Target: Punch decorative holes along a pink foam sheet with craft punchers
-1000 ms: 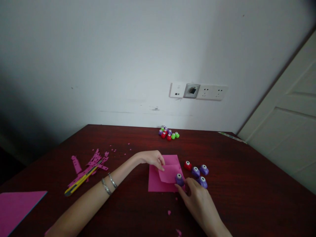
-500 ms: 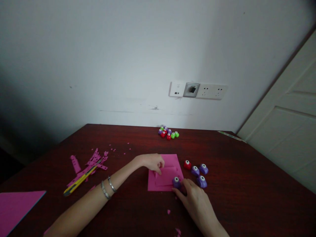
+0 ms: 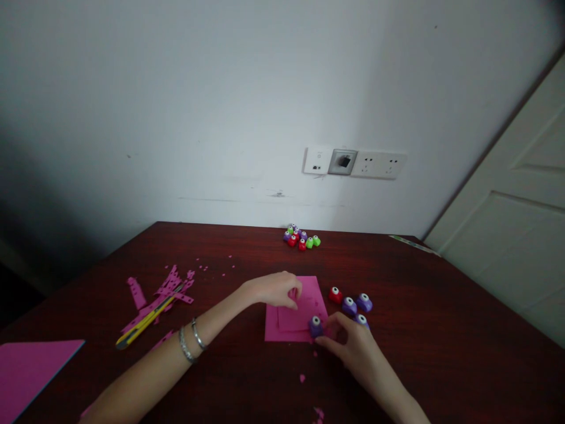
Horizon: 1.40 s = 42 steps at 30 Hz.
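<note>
A pink sheet (image 3: 271,330) lies on the dark red table with a smaller pink piece (image 3: 293,320) on top. My left hand (image 3: 278,290) hovers over the upper part of the paper, thumb and fingers curled apart, and nothing shows between them. A purple punch (image 3: 315,327) with a white-and-black top stands on the paper's lower right corner. My right hand (image 3: 348,344) is just right of that punch, thumb and index finger apart near its side. Beyond my right hand sit a red punch (image 3: 335,295) and several purple ones (image 3: 364,302).
Pink scraps (image 3: 170,285) and a yellow cutter (image 3: 143,324) lie to the left. A larger pink sheet (image 3: 35,374) is at the left front. Several coloured punches (image 3: 302,243) cluster near the wall. Small pink bits are scattered about.
My left hand has moved slightly right over the paper and its fingers have parted. My right hand has shifted right, off the purple punch, now partly covering another one.
</note>
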### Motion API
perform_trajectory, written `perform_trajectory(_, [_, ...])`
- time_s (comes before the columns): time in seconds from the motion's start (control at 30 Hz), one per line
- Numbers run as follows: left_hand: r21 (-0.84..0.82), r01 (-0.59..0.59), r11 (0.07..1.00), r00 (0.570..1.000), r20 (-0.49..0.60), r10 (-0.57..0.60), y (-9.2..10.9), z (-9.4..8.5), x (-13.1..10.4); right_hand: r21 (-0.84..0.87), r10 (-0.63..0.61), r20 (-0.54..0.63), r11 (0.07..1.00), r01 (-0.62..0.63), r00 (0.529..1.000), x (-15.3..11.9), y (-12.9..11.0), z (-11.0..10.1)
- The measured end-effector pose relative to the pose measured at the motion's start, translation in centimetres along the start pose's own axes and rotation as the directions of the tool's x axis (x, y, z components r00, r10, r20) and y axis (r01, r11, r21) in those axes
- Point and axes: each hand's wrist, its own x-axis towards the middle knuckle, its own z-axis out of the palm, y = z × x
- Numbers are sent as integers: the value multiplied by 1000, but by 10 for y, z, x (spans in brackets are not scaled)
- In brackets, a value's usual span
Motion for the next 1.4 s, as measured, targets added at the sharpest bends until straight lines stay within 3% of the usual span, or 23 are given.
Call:
perform_trajectory(0.13, [-112, -33, 993, 999, 20, 36, 1, 0, 0, 216, 67, 89, 973, -85, 994, 4, 2, -6])
perform_trajectory(0.23, [-117, -33, 993, 998, 43, 38, 1, 1, 0, 311, 51, 184, 944, -107, 982, 8, 4, -10])
perform_trajectory(0.43, [-72, -107, 992, 993, 44, 110, -1, 15, 7, 198, -13, 228, 980, -33, 973, 16, 6, -16])
perform_trajectory(0.6, [-112, -44, 993, 996, 71, 52, -1, 22, 10, 163, -18, 316, 986, -35, 949, 23, 5, -18])
perform_trajectory(1.13, [-204, -21, 979, 998, 47, 31, -3, 23, 12, 191, -34, 286, 981, -22, 958, 26, 8, -15])
perform_trajectory(1.33, [-304, 23, 952, 991, -118, -61, 6, 13, 10, 205, 62, 303, 970, -128, 951, 35, 3, -24])
perform_trajectory(1.4, [-410, 59, 910, 987, -114, -116, 10, 13, 10, 241, 105, 343, 951, -195, 934, 38, -1, -24])
